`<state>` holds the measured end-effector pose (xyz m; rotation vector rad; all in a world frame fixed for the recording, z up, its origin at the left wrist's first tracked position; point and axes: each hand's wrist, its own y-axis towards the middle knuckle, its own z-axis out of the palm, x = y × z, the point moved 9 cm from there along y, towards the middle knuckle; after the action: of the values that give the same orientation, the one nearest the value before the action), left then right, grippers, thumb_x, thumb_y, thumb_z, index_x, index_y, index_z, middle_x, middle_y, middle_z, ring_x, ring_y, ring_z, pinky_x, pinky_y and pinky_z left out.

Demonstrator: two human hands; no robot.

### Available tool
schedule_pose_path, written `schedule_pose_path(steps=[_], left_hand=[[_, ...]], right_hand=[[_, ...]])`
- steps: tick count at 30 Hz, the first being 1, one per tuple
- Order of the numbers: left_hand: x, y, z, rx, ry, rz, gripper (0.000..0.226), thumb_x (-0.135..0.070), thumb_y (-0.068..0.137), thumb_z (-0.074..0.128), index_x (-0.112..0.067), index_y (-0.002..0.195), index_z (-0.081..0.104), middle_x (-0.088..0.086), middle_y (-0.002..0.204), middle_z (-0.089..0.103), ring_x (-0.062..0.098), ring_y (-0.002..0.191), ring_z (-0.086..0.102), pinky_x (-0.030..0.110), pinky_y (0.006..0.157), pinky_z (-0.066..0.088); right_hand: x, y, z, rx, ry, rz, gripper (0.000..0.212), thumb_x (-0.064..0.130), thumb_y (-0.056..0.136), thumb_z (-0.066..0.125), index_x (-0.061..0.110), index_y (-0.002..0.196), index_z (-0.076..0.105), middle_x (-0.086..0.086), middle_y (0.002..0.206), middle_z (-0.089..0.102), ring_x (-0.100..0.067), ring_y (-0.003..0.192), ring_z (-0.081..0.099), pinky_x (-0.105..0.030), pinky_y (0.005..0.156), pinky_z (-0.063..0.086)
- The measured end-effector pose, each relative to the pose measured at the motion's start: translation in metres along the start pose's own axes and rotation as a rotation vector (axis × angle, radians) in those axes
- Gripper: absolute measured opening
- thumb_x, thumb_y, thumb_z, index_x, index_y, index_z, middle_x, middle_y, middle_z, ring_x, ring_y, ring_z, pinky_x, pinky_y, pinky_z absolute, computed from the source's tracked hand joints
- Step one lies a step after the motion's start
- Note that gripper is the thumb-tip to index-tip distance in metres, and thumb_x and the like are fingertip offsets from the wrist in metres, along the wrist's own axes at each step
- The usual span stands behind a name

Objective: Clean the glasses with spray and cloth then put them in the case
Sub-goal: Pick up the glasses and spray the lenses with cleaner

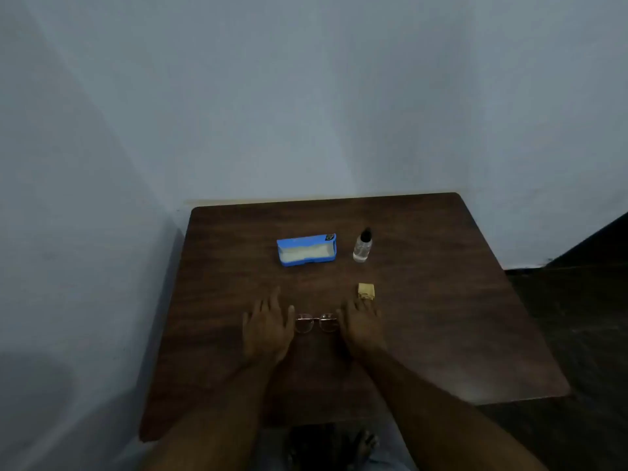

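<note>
Round thin-framed glasses (316, 322) lie on the dark wooden table (441, 317), lenses facing me. My left hand (268, 329) rests flat just left of them, fingers spread, its thumb near the left lens. My right hand (362, 326) lies at their right end, fingers apart; whether it touches the frame I cannot tell. Behind the glasses sits an open blue case (307, 250) with a pale lining. A small clear spray bottle (362, 246) with a black cap stands to the case's right. A folded yellow cloth (366, 290) lies just beyond my right fingertips.
The table stands in a corner, with pale walls (306, 96) behind it and to the left. Dark floor (577, 317) shows on the right. My feet (363, 443) are visible under the table's near edge.
</note>
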<state>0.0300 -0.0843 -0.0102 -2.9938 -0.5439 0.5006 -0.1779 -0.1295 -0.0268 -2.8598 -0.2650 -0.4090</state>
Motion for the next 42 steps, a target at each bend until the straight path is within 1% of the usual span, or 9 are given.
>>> schedule_pose_path(steps=[3,7,11,14,19,24,30,37,42], left_hand=[[0.011,0.009,0.007,0.051,-0.172,-0.250,0.044,-0.045,0.109,0.042,-0.013,0.121,0.069,0.015,0.120,0.074,0.035,0.114,0.070,0.042,0.091,0.055],[0.026,0.017,0.043,0.179,-0.356,-0.382,0.042,-0.045,0.104,0.053,-0.012,0.108,0.079,0.012,0.106,0.079,0.034,0.105,0.075,0.032,0.086,0.056],[0.054,0.029,0.117,0.240,-0.626,-0.512,0.037,-0.045,0.096,0.065,-0.013,0.082,0.077,0.007,0.070,0.077,0.030,0.063,0.076,0.053,0.069,0.067],[0.037,0.018,0.086,0.206,-0.732,-0.537,0.031,-0.025,0.100,0.070,-0.015,0.071,0.073,0.005,0.065,0.072,0.019,0.052,0.068,0.046,0.063,0.067],[0.035,0.024,0.062,0.123,-0.819,-0.402,0.010,-0.009,0.095,0.074,-0.013,0.089,0.082,0.003,0.073,0.075,0.010,0.054,0.069,0.048,0.067,0.067],[0.022,0.030,0.027,0.006,-0.792,-0.180,0.014,-0.012,0.095,0.076,-0.019,0.106,0.081,-0.003,0.098,0.079,0.010,0.079,0.076,0.039,0.074,0.067],[-0.001,0.036,-0.015,-0.070,-0.599,0.119,0.013,-0.017,0.091,0.079,-0.026,0.101,0.077,-0.014,0.099,0.073,0.001,0.093,0.068,0.018,0.084,0.054],[-0.028,0.039,-0.046,-0.139,-0.296,0.394,0.005,-0.026,0.094,0.076,-0.026,0.098,0.074,-0.009,0.099,0.070,0.009,0.096,0.058,0.028,0.082,0.049],[-0.030,0.036,-0.061,-0.235,-0.439,0.377,0.006,-0.019,0.095,0.074,-0.025,0.094,0.072,-0.012,0.093,0.070,0.009,0.089,0.062,0.028,0.078,0.051]], right_hand=[[-0.003,0.012,0.002,-0.039,0.147,0.071,0.026,0.034,0.106,0.042,0.016,0.109,0.061,-0.009,0.115,0.066,-0.029,0.109,0.062,-0.044,0.093,0.048],[-0.007,0.018,0.015,0.039,0.193,0.157,0.028,0.033,0.105,0.045,0.015,0.103,0.065,-0.008,0.104,0.071,-0.028,0.098,0.067,-0.039,0.084,0.054],[-0.012,0.024,0.023,0.040,0.233,0.217,0.026,0.031,0.104,0.050,0.013,0.098,0.067,-0.010,0.104,0.072,-0.030,0.099,0.068,-0.035,0.078,0.048],[-0.021,0.027,0.031,0.029,0.372,0.299,0.026,0.031,0.101,0.057,0.009,0.094,0.070,-0.012,0.099,0.074,-0.031,0.096,0.070,-0.037,0.080,0.052],[-0.037,0.025,0.044,-0.022,0.754,0.453,0.020,0.018,0.090,0.071,0.023,0.070,0.071,-0.003,0.071,0.075,-0.022,0.070,0.075,-0.048,0.076,0.062],[-0.028,0.019,0.022,-0.139,1.067,0.420,0.013,0.000,0.083,0.078,0.012,0.086,0.076,-0.006,0.079,0.077,-0.026,0.078,0.076,-0.048,0.079,0.064],[-0.021,0.021,0.000,-0.214,1.157,0.376,0.016,0.002,0.081,0.079,0.018,0.085,0.079,-0.001,0.086,0.078,-0.021,0.087,0.075,-0.044,0.082,0.063],[-0.014,0.023,-0.033,-0.326,1.180,0.260,0.016,-0.002,0.077,0.081,0.014,0.082,0.079,0.001,0.082,0.079,-0.012,0.081,0.075,-0.037,0.079,0.062],[-0.020,0.022,-0.034,-0.334,1.193,0.261,0.017,-0.005,0.080,0.079,0.011,0.081,0.077,-0.003,0.077,0.077,-0.016,0.076,0.073,-0.045,0.079,0.063]])
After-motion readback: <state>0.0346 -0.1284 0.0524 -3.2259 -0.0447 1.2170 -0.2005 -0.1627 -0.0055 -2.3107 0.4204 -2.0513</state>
